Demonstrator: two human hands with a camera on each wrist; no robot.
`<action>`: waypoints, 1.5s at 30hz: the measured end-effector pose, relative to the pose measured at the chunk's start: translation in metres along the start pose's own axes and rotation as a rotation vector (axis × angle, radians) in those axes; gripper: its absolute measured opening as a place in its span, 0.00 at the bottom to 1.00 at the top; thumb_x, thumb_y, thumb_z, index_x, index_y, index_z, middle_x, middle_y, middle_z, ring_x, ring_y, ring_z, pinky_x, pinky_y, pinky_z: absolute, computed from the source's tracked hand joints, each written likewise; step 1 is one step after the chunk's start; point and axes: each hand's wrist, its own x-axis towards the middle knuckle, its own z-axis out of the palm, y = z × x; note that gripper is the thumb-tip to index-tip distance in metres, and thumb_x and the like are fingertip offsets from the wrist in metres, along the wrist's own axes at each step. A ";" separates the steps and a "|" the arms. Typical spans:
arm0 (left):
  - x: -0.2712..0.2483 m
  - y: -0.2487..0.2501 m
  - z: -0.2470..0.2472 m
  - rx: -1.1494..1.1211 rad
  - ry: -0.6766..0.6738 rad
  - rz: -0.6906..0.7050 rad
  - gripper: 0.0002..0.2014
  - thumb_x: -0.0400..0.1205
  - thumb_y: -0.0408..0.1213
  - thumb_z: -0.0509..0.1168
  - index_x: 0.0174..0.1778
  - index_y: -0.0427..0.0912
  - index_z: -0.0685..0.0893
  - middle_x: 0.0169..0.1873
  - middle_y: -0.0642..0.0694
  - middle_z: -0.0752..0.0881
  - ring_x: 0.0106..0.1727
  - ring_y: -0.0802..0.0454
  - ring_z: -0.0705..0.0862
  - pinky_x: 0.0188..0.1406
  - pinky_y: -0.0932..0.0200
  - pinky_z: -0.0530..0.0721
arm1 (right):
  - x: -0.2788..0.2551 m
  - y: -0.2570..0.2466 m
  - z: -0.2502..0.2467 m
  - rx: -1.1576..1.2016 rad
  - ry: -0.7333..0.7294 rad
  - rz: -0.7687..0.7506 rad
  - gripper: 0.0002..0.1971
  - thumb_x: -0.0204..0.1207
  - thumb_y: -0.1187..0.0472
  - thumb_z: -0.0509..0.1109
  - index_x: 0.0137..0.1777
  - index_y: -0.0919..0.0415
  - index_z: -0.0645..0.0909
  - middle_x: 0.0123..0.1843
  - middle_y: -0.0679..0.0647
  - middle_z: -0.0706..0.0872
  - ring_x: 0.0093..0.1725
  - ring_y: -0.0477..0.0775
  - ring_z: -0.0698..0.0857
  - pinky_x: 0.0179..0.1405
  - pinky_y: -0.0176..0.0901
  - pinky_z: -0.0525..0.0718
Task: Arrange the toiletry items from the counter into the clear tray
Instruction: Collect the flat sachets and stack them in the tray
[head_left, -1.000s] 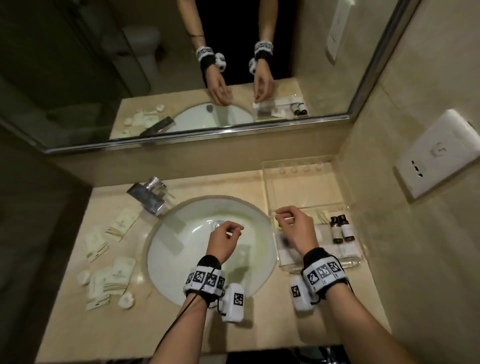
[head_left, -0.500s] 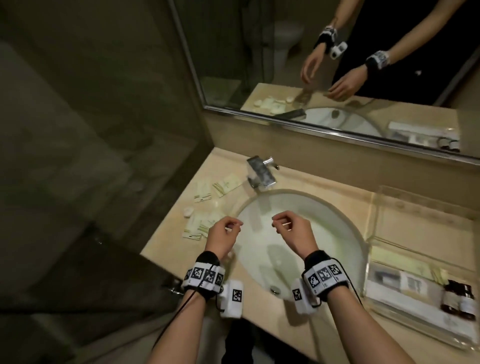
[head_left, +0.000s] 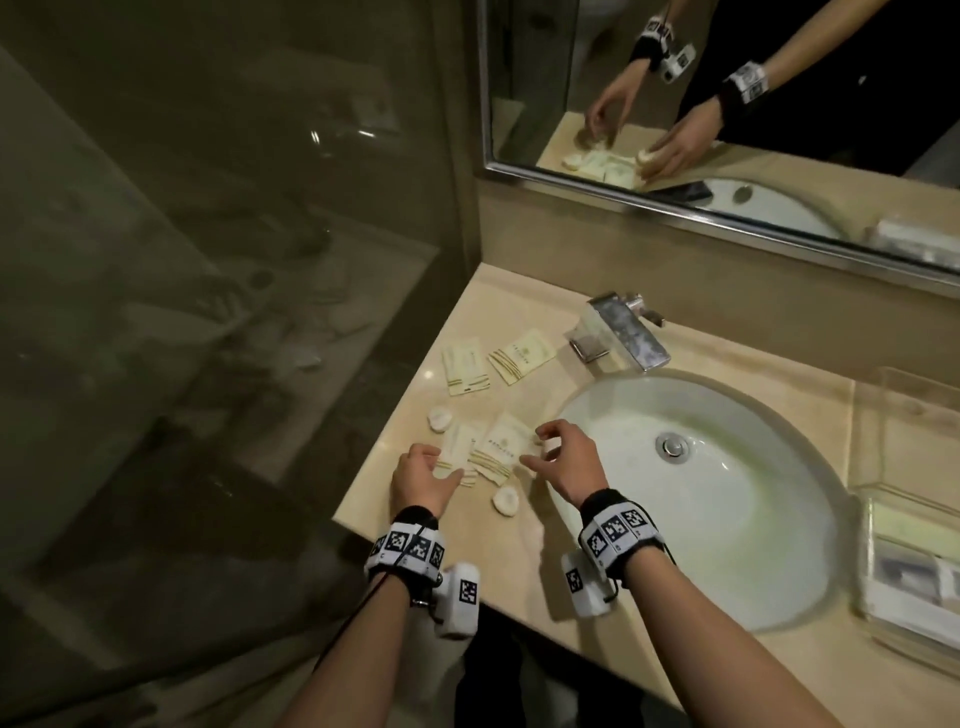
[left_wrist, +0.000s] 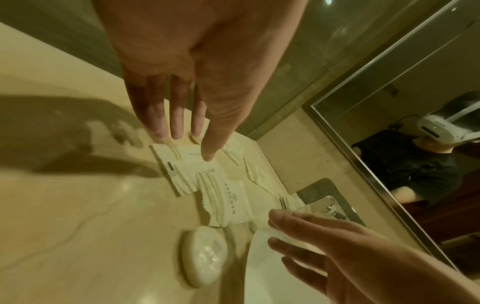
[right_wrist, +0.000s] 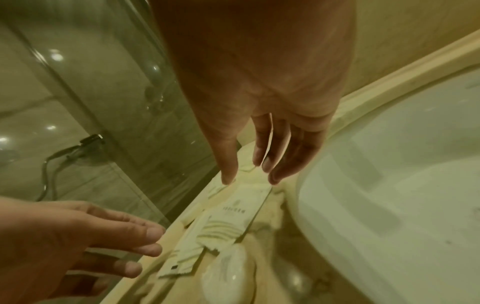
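Several cream sachets (head_left: 498, 447) and two round wrapped soaps (head_left: 505, 501) lie on the counter left of the sink. My left hand (head_left: 431, 465) reaches over the near sachets with straight fingers, its fingertips (left_wrist: 178, 131) just at one sachet's edge (left_wrist: 168, 156). Beside it my right hand (head_left: 540, 447) hovers over the neighbouring sachet (right_wrist: 241, 207), thumb and fingers spread and gripping nothing I can make out. The clear tray (head_left: 863, 551) stands at the far right with boxes in it, cut off by the frame.
Two more sachets (head_left: 522, 356) lie near the chrome faucet (head_left: 623, 332). The white basin (head_left: 727, 545) separates the sachets from the tray. A glass shower wall (head_left: 234, 260) borders the counter's left edge. A mirror (head_left: 779, 130) runs along the back.
My view swung left, away from the tray. Both hands left the sink and tray area for the sachets left of the basin, and their curled fingers have straightened.
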 end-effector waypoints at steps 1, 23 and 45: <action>0.007 -0.003 0.002 0.025 -0.002 -0.004 0.23 0.68 0.41 0.80 0.55 0.43 0.79 0.54 0.42 0.83 0.57 0.42 0.83 0.62 0.47 0.81 | 0.005 -0.003 0.008 -0.024 0.009 0.013 0.27 0.64 0.59 0.84 0.62 0.60 0.79 0.60 0.54 0.82 0.54 0.57 0.85 0.59 0.51 0.85; 0.007 0.052 0.001 -0.160 -0.054 0.079 0.07 0.81 0.30 0.66 0.53 0.37 0.78 0.55 0.38 0.84 0.40 0.44 0.88 0.39 0.55 0.89 | 0.014 -0.004 -0.029 0.173 0.247 0.039 0.15 0.70 0.54 0.80 0.52 0.59 0.84 0.47 0.51 0.88 0.36 0.50 0.81 0.37 0.32 0.75; -0.196 0.216 0.242 -0.482 -0.602 0.155 0.26 0.66 0.30 0.80 0.59 0.44 0.80 0.58 0.40 0.81 0.49 0.48 0.83 0.43 0.61 0.80 | -0.159 0.228 -0.321 0.604 0.666 0.268 0.06 0.79 0.58 0.72 0.51 0.59 0.81 0.47 0.50 0.87 0.49 0.54 0.85 0.49 0.46 0.83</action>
